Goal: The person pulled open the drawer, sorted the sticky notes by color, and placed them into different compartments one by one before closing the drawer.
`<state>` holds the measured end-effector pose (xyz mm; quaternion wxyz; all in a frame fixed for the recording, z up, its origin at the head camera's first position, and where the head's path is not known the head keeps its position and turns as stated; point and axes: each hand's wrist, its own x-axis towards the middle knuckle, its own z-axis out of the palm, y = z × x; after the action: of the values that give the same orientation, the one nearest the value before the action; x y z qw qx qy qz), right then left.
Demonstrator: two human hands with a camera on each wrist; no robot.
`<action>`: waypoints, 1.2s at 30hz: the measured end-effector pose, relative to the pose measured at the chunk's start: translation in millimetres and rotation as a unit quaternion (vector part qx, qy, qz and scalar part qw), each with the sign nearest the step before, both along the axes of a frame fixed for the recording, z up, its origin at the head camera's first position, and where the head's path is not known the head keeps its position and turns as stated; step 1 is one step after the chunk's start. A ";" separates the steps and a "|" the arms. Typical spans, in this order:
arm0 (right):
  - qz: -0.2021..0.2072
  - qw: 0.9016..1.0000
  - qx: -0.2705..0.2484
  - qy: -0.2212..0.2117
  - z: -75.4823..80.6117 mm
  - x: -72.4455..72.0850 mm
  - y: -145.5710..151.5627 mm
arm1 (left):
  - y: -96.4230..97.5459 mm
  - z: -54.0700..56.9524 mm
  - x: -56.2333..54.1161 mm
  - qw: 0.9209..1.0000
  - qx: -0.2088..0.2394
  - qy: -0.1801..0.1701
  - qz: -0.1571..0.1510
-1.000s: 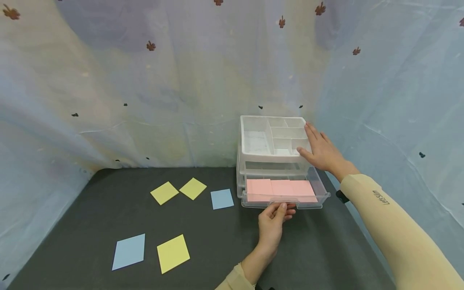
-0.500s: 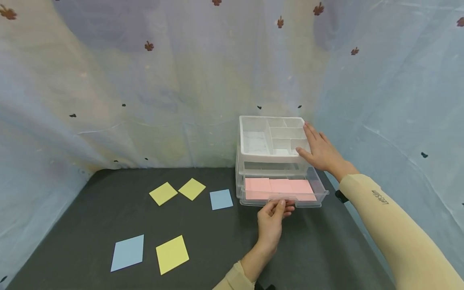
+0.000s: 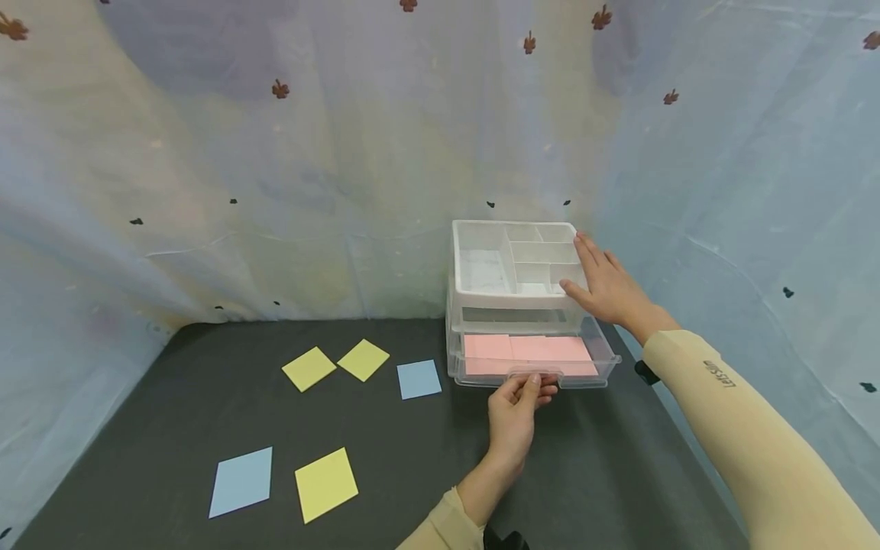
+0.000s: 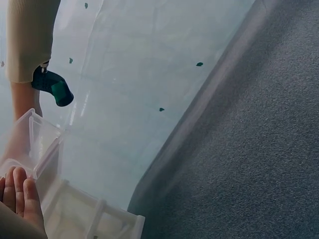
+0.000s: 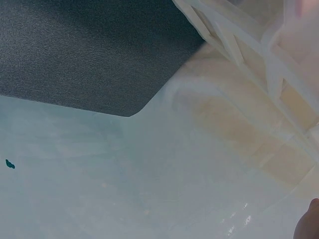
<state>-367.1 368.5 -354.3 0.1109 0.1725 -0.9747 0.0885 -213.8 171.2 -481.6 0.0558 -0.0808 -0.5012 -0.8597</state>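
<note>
A white desktop organizer (image 3: 512, 301) with a divided top tray stands toward the back right of the dark table. Its clear lower drawer (image 3: 590, 373) is partly pulled out, and pink sticky notes (image 3: 529, 350) lie side by side inside. My left hand (image 3: 512, 424) holds the drawer's front handle, thumb in front and fingers beneath. In the left wrist view, fingers (image 4: 31, 196) of this hand lie against the clear drawer front. My right hand (image 3: 612, 289) rests on the organizer's top right edge, its fingers extended. Only a fingertip (image 5: 308, 224) of it shows in the right wrist view.
Left of the organizer, yellow sticky notes (image 3: 326, 485) and blue sticky notes (image 3: 419, 380) lie spread on the dark table (image 3: 206, 397). A patterned curtain (image 3: 344, 153) hangs behind the table and along its sides.
The drawer has slid slightly inward, toward the organizer, with my left hand moving along at its handle. My right hand stays on the organizer's top edge.
</note>
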 end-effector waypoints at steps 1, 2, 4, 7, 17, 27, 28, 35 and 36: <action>0.000 1.000 0.000 0.000 0.1 -0.1 0.0 | 0.1 0.0 -1.0 1.000 0.000 -0.003 -0.001; 0.000 1.000 0.000 0.000 0.2 -0.1 -0.3 | 0.0 -0.1 -2.1 1.000 0.001 -0.005 -0.001; 0.001 1.000 0.002 0.002 0.0 -0.6 -1.1 | -0.5 -0.4 -4.6 1.000 0.001 -0.007 0.000; 0.003 1.000 0.002 0.001 0.1 -0.5 -1.9 | -2.1 -0.5 -8.6 1.000 -0.001 -0.005 0.000; 0.000 1.000 0.009 -0.003 3.6 2.8 -2.8 | -2.9 0.5 -25.7 1.000 -0.003 -0.020 -0.011; 0.001 1.000 0.008 -0.004 3.1 5.7 -2.7 | -0.7 2.8 -44.9 0.999 -0.001 -0.028 -0.021; 0.000 1.000 0.008 -0.003 2.7 5.4 -2.6 | -0.8 3.3 -46.9 0.999 0.001 -0.028 -0.020; 0.001 1.000 0.003 0.001 1.4 3.9 -2.1 | -0.9 6.9 -61.0 0.999 0.012 -0.044 -0.022; 0.002 1.000 0.003 0.001 1.3 3.5 -2.0 | -1.0 7.5 -62.9 0.998 0.013 -0.049 -0.026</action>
<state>-363.6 366.5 -353.0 0.1112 0.1750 -0.9745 0.0855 -276.7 170.1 -474.0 0.0101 -0.0508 -0.4899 -0.8703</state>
